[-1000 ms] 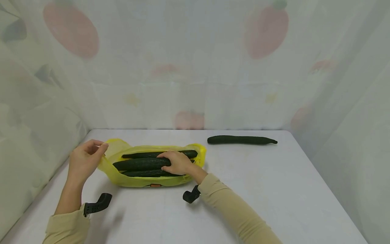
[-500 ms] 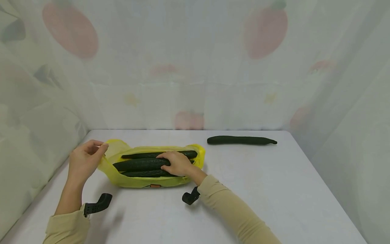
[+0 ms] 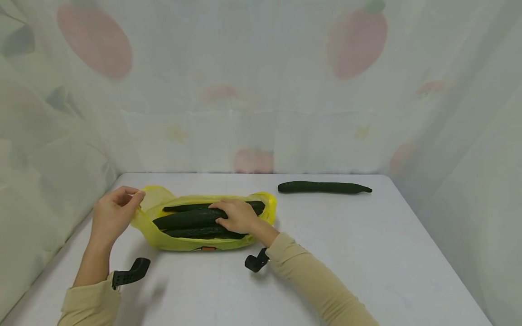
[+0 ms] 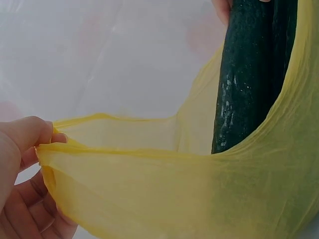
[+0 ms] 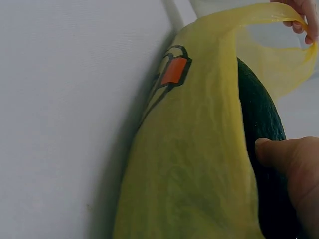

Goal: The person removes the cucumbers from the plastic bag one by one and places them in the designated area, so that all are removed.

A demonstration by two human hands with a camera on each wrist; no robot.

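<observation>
A plain white rectangular table (image 3: 326,253) with a smooth matte top fills the lower part of the head view. A thin yellow plastic bag (image 3: 179,242) lies on it toward the left side, spread low and long, with an orange mark on its near face. Well apart from the bag, near the far edge on the right, a long dark green cucumber (image 3: 324,187) lies flat on the tabletop, running left to right.
</observation>
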